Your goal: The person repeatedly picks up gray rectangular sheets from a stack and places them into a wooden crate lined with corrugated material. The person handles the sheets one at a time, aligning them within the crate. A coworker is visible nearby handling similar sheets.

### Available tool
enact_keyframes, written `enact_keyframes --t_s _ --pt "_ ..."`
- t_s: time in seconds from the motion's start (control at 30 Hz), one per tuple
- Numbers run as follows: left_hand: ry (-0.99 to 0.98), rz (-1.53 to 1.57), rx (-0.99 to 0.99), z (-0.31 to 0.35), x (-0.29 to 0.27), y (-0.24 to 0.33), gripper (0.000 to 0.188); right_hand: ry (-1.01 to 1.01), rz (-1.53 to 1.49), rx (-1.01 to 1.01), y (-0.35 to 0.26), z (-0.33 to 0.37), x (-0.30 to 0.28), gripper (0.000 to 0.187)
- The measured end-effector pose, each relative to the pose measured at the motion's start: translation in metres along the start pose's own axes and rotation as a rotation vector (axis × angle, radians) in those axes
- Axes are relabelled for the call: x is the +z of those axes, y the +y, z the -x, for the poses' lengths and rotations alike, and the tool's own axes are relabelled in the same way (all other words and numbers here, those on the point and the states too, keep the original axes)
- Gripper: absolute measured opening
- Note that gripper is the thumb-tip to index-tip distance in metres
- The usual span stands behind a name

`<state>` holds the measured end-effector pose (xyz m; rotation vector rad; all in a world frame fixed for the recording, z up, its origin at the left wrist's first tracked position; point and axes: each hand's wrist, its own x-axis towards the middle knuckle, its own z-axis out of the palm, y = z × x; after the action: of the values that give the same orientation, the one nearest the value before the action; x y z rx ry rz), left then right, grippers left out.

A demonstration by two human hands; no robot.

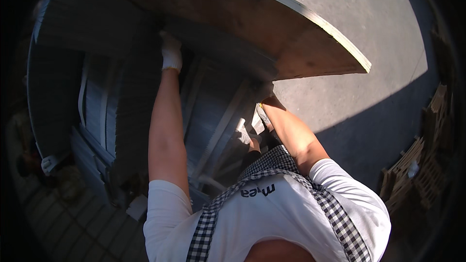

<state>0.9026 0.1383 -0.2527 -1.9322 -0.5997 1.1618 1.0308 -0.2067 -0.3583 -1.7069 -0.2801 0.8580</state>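
Note:
A long dark grey panel or stack of strips [221, 43] lies in shadow below a curved-looking brown board [233, 7] with a pale edge. My left hand [171, 52], in a white glove, is closed at the left end of this grey piece; its fingertips fade into shadow. At the opposite end, my right hand [266, 90] grips near the corner, mostly dark, with a yellow glove cuff showing. Under my arms are more grey sheets [211, 102] crossed by pale straps or strips.
Tall grey stacked material [82, 24] stands on the left, with grey boards [90, 160] leaning below it. Wooden pallets [403, 165] lie at the right edge. Concrete floor [359, 97], part sunlit and part shaded, extends to the right. My shoe [242, 131] shows beside the sheets.

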Motion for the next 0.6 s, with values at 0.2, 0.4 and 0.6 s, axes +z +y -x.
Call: enact_keyframes --t_s 0.2,0.4,0.6 --pt "0.002 0.015 -0.026 -0.016 0.02 0.034 0.053 -0.114 -0.086 0.088 -0.006 0.002 -0.004 0.046" --pt "0.043 0.127 -0.114 -0.033 0.036 0.041 0.058 -0.123 -0.11 0.116 -0.005 0.001 -0.003 0.04" --pt "0.286 1.041 -0.366 -0.021 0.024 0.027 0.059 -0.137 -0.134 0.154 0.0 -0.009 -0.001 0.036"
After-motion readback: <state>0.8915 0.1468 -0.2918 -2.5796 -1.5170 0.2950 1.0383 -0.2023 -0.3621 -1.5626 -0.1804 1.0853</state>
